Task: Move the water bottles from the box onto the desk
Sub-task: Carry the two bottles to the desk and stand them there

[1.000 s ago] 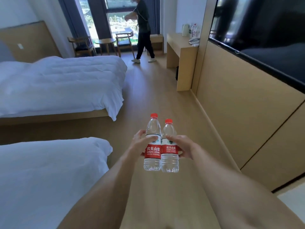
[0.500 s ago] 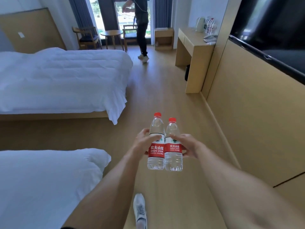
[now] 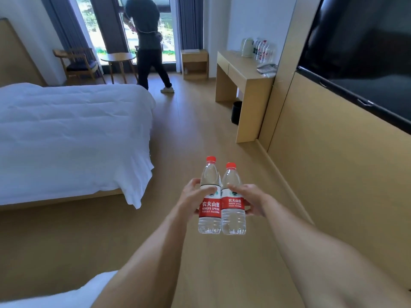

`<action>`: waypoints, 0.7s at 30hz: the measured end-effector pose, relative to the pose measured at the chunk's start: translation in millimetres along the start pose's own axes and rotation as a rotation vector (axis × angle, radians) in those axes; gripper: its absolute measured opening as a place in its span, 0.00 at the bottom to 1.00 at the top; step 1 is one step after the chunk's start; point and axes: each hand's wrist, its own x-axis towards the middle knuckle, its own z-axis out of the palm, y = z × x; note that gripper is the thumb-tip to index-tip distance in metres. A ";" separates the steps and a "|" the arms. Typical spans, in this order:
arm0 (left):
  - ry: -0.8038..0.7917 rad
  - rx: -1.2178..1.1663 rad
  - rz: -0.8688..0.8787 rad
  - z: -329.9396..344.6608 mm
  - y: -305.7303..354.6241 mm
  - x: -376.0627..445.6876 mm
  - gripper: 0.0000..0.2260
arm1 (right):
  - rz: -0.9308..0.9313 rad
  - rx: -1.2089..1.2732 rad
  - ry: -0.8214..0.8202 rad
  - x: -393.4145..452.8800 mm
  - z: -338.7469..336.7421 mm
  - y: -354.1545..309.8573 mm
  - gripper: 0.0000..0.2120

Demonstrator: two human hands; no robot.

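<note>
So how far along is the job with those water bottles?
Midway. Some bottles already stand on the desk beside the kettle. In hand: the left hand grips one water bottle and the right hand another, upright, side by side above the floor. Left: reaching the desk ahead and setting them down. The box isn't visible.

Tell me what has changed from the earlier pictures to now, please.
The camera wearer walked forward: the desk is nearer, and the near bed has slid mostly out of view. The other person stepped toward the window. Unchanged: the left hand and right hand still hold the two bottles upright together.
</note>
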 end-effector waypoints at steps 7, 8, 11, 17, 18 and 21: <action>0.004 -0.017 0.008 -24.5 29.7 87.0 0.17 | -0.001 -0.015 0.016 80.6 6.7 -49.0 0.27; 0.008 -0.019 0.011 -27.6 33.8 99.8 0.16 | -0.003 -0.017 0.012 93.6 6.5 -55.9 0.27; 0.014 -0.008 0.007 -36.3 47.6 138.4 0.16 | 0.001 -0.013 -0.011 135.1 5.5 -77.4 0.27; 0.064 -0.003 0.002 -54.9 85.3 235.6 0.19 | 0.002 -0.013 -0.098 239.0 -0.5 -134.5 0.27; 0.079 -0.003 -0.013 -57.6 94.1 252.9 0.20 | 0.005 -0.014 -0.107 256.6 -2.0 -146.0 0.28; 0.110 0.004 -0.047 -63.2 121.6 302.4 0.21 | 0.020 -0.007 -0.144 303.9 -8.1 -180.4 0.28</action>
